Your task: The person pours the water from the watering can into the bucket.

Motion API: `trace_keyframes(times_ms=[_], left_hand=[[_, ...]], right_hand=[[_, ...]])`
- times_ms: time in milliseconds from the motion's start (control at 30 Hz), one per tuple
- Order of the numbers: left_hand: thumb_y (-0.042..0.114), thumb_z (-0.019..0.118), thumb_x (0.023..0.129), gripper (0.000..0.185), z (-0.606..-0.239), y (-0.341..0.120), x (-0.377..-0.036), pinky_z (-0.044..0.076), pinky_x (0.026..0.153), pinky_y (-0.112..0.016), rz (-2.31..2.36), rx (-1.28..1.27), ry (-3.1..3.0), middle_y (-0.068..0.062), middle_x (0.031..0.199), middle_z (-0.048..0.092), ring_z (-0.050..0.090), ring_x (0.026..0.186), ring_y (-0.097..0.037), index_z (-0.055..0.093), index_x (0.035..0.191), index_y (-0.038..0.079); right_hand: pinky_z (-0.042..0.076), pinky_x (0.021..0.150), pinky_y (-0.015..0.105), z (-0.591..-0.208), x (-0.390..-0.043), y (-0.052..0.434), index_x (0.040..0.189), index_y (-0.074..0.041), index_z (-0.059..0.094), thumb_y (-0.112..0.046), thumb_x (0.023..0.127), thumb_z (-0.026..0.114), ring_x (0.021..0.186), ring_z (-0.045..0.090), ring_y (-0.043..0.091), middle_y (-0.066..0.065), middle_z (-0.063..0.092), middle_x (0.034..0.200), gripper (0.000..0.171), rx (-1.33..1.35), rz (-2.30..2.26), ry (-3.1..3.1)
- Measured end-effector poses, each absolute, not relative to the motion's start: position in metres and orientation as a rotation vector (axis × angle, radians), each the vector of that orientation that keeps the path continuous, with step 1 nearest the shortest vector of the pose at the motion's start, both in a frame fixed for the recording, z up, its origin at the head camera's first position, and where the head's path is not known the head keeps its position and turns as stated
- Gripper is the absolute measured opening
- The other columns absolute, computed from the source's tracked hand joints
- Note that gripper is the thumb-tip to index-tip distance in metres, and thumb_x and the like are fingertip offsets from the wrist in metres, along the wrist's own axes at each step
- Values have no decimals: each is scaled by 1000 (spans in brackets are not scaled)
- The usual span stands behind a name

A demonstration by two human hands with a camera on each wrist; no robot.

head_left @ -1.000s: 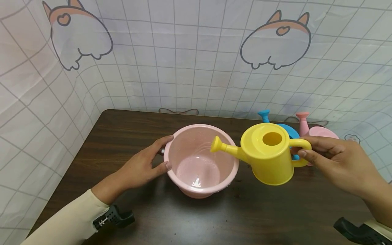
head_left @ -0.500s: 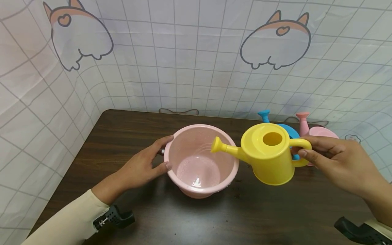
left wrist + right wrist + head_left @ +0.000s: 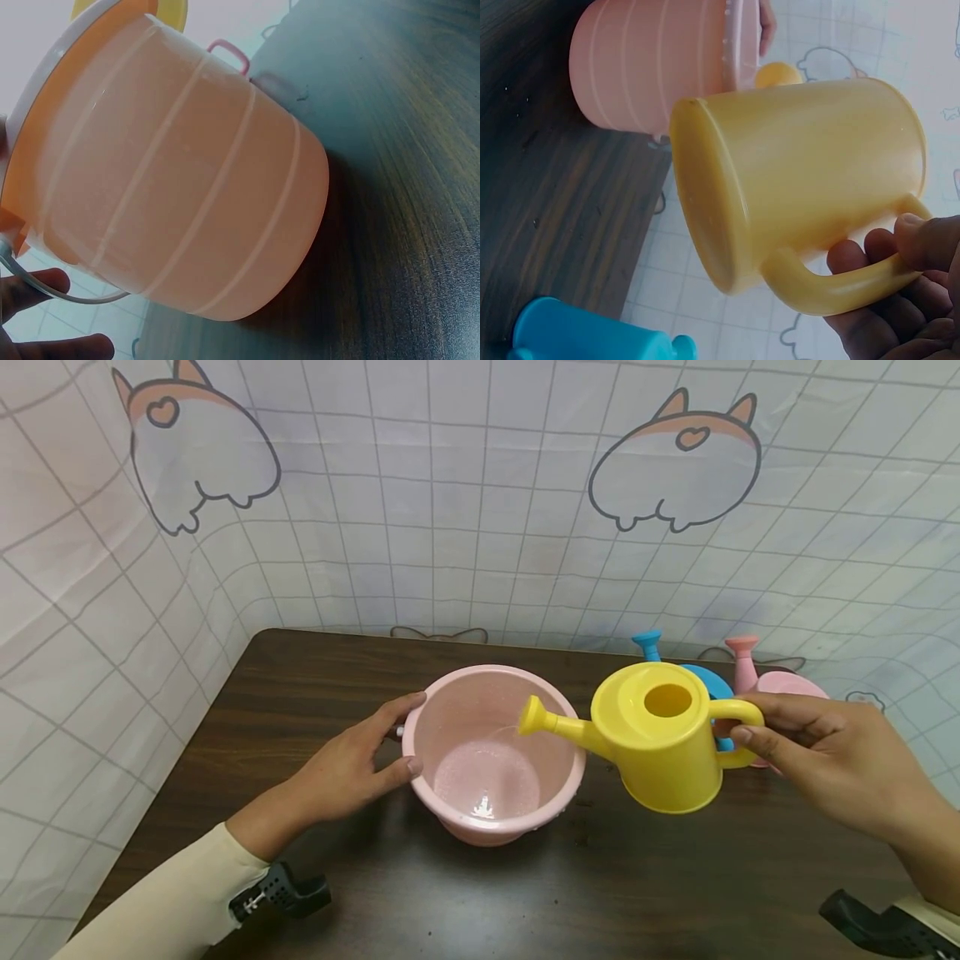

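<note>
A pink bucket (image 3: 487,827) with a thin wire bail (image 3: 82,300) stands on the table. My left hand (image 3: 341,768) rests at its left rim, thumb and index fingertip on the edge; in the left wrist view two fingers stretch out beside the bail. My right hand (image 3: 840,760) grips the handle of a yellow watering can (image 3: 802,172), held up off the table to the right of the bucket. Its sprinkler head (image 3: 534,716) is over the bucket's opening, with faint thin streaks of water below it. The bucket's inside looks wet.
Behind the yellow can, a blue watering can (image 3: 647,643) and a pink watering can (image 3: 795,683) stand at the back right of the dark wooden table (image 3: 315,677). A white gridded cloth (image 3: 465,510) hangs behind and beside the table. A few drops dot the tabletop.
The streaks of water from the sprinkler head have grown fainter. Both hands, the yellow can and the bucket keep their places.
</note>
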State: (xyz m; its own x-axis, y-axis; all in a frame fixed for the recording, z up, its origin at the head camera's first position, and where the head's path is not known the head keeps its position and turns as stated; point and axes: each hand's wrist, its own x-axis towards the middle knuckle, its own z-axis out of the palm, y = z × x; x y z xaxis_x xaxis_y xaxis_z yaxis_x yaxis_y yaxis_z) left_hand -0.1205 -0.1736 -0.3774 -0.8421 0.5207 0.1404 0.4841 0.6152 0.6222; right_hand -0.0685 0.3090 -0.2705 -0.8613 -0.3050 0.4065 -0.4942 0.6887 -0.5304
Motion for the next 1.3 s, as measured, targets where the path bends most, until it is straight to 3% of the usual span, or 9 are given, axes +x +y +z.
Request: trace_keyframes(times_ms=[267, 567, 867, 1300], left_hand=[[50, 64, 98, 76, -377, -173, -120, 51, 89, -52, 1047, 866, 2776, -3, 145, 54, 60, 121, -25, 25, 161, 34], [51, 63, 98, 75, -379, -174, -122, 51, 88, -48, 1077, 936, 2777, 0, 140, 57, 61, 117, -17, 26, 161, 32], [50, 63, 99, 76, -379, -174, -123, 51, 88, -48, 1082, 932, 2773, 0, 140, 57, 61, 117, -17, 26, 161, 32], [49, 65, 98, 75, -380, -174, -122, 51, 88, -47, 1092, 921, 2764, 0, 140, 57, 61, 116, -17, 27, 161, 32]], right_hand=[[51, 60, 16, -269, -69, 309, 116, -5, 75, 17, 84, 73, 69, 68, 3, -8, 76, 91, 39, 635, 1017, -2623], [52, 60, 17, -268, -69, 309, 117, -4, 75, 16, 86, 73, 73, 70, 3, -7, 76, 91, 37, 595, 1063, -2633], [48, 56, 16, -266, -70, 310, 118, -5, 75, 12, 86, 75, 69, 65, 3, -8, 76, 89, 36, 569, 973, -2644], [51, 59, 17, -266, -68, 309, 118, -4, 75, 9, 88, 75, 72, 70, 2, -11, 76, 91, 33, 589, 994, -2672]])
